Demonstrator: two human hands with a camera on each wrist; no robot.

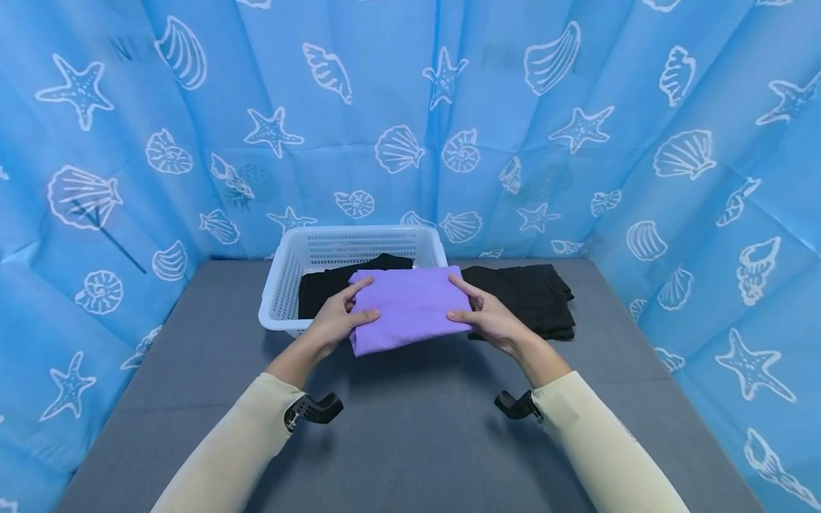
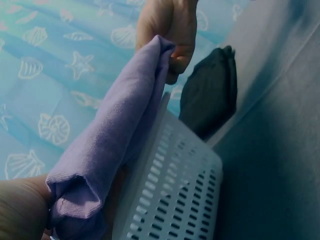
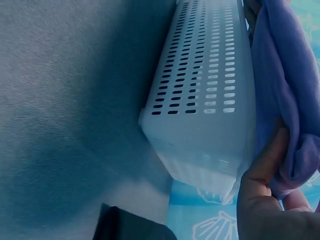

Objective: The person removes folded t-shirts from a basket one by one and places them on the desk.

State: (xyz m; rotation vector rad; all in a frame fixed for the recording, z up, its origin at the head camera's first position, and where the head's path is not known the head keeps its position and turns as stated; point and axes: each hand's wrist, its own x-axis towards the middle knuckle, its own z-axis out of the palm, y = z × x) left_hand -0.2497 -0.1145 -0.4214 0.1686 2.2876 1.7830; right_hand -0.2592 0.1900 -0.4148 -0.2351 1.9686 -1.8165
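Note:
Both hands hold a folded purple cloth garment (image 1: 410, 306) up in front of the basket's near rim. At its left edge my left hand (image 1: 335, 318) grips it, thumb on the near face. My right hand (image 1: 492, 315) pinches the opposite edge in the same way. The white plastic basket (image 1: 276, 299) has slotted walls; part of its front is hidden by the purple garment in the head view. Inside the basket lies a black folded garment (image 1: 314, 288). In the right wrist view, fingers and thumb close round the rolled fold of the purple garment (image 3: 285, 75).
Right of the basket, a stack of black folded garments (image 1: 529, 296) lies on the grey table (image 1: 410, 442). A blue curtain (image 1: 398, 92) with shells and starfish encloses the back and sides. A black wrist-camera mount (image 1: 321, 408) juts from each sleeve.

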